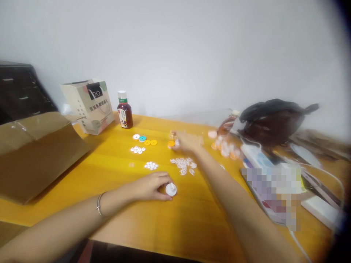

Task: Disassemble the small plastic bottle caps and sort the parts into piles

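Observation:
My left hand (157, 185) holds a small round white part (171, 189) between thumb and fingers, near the middle of the table's front. Farther back, my right hand (184, 141) reaches beside an orange disc (171, 144); its fingers are blurred, so their grip is unclear. White flat openwork pieces (184, 164) lie between my two hands. Left of them are two groups of small white pieces, one nearer (151, 166) and one farther (138, 149). Behind these lie a white ring (136, 137), a teal ring (142, 138) and yellow rings (150, 142).
A brown cardboard box (38, 153) and paper bag (94, 106) stand at left, near a dark red bottle (125, 113). At right are blurred white and orange pieces (226, 148), a dark bag (271, 124), a power strip (320, 210) and cables.

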`<state>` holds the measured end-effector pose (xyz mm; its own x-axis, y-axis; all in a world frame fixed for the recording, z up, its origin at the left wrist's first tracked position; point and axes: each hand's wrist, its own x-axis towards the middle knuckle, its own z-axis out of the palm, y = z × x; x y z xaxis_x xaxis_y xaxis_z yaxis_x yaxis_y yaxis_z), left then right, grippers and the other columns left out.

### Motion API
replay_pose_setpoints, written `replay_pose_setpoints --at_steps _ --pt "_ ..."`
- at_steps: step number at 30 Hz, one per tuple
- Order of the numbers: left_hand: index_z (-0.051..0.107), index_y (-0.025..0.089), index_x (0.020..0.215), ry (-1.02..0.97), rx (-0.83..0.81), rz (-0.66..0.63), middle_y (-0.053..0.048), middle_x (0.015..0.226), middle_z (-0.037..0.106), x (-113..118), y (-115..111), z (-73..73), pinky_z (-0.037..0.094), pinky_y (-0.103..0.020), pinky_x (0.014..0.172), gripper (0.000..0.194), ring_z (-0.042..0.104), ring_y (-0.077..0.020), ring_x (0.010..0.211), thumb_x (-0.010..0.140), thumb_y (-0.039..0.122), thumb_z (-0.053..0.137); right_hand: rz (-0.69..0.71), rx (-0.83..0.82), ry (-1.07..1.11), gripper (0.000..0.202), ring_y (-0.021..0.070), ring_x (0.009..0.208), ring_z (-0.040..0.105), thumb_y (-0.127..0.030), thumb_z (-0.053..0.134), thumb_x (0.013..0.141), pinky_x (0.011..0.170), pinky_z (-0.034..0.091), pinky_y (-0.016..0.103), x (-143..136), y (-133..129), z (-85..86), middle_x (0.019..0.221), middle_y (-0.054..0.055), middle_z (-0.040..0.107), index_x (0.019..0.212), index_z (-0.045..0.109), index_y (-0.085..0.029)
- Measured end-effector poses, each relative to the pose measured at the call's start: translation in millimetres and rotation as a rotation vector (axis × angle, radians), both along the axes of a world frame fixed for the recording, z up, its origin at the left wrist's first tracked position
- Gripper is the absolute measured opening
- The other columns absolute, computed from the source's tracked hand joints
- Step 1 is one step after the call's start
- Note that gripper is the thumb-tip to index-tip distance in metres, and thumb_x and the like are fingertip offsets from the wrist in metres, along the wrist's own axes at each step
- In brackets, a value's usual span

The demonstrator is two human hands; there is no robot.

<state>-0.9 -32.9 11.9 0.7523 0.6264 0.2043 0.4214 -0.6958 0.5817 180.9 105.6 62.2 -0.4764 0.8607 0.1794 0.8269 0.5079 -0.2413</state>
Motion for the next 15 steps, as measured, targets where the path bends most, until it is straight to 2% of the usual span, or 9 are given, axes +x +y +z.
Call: replay_pose_setpoints --at_steps 5,15 --pt "0.058 0.018 0.096 -0.005 -0.005 0.0 -0.004 0.087 0.056 -0.1 0.1 0.0 0.041 -0.025 0.068 0.03 0.052 -0.0146 0.076 0.074 0.037 0.064 -0.039 0.009 -0.062 0.051 0.03 0.097 0.056 -0.014 0.066 0.062 0.083 0.041 0.039 7.7 3.2 4.8 0.107 0.011 0.063 0.111 0.055 -0.022" --pt "0.058 0.018 0.095 -0.011 -0.009 -0.007 -0.004 0.087 0.055 -0.6 0.2 0.1 0.041 -0.024 0.068 0.029 0.052 -0.0144 0.075 0.074 0.036 0.064 -0.048 0.013 -0.11 0.051 0.0284 0.094 0.057 -0.013 0.063 0.064 0.078 0.041 0.036 11.0 7.3 -3.3 0.108 0.011 0.062 0.113 0.053 -0.023"
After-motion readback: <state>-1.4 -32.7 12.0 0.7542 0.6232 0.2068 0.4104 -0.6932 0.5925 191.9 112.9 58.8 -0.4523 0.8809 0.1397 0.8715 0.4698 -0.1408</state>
